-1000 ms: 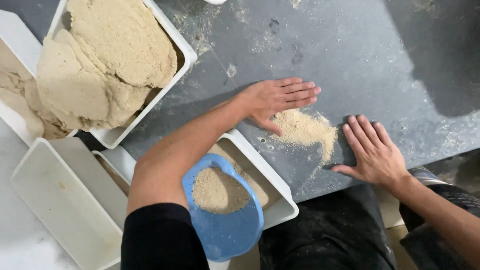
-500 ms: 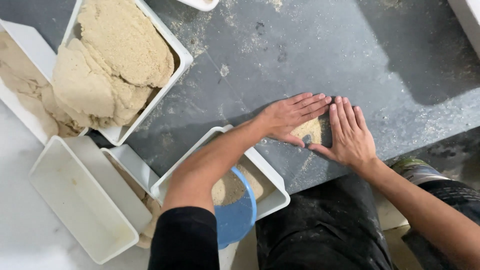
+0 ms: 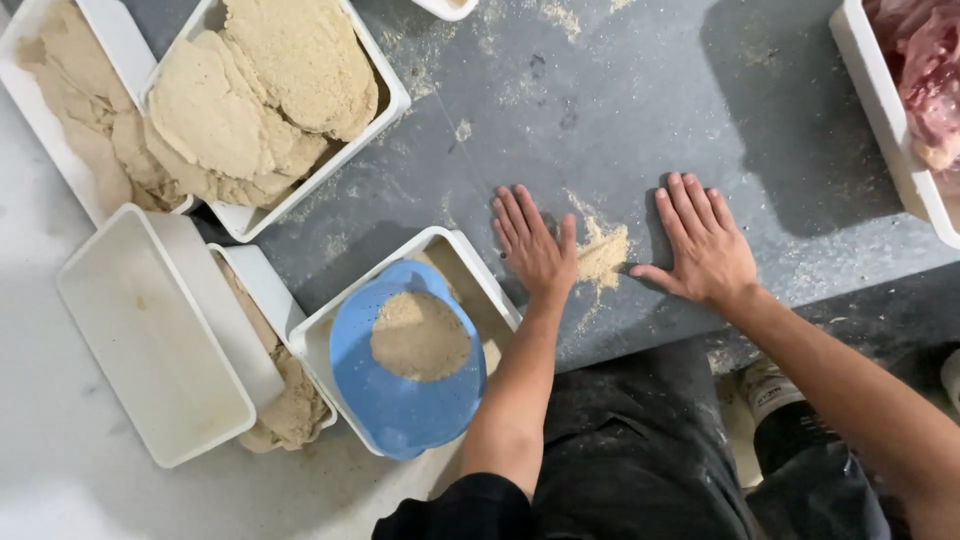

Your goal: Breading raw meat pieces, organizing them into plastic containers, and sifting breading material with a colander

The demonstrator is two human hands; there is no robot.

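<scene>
1. Head camera view looks down on a dark grey table dusted with crumbs.
2. Left hand lies flat, palm down, fingers spread and released, grasping nothing.
3. Right hand lies flat likewise, fingers spread and released, thumb pointing toward the left hand.
4. Small pile of breadcrumbs sits on the table between the two hands, touching the left thumb.
5. Just beside the left wrist, a white tray holds a blue bowl with crumbs in it.
6. Farther left, another white tray holds stacked breaded cutlets.
7. An empty white tub stands near the blue bowl.
8. At the right edge, a tray of raw meat sits well apart from the hands.
</scene>
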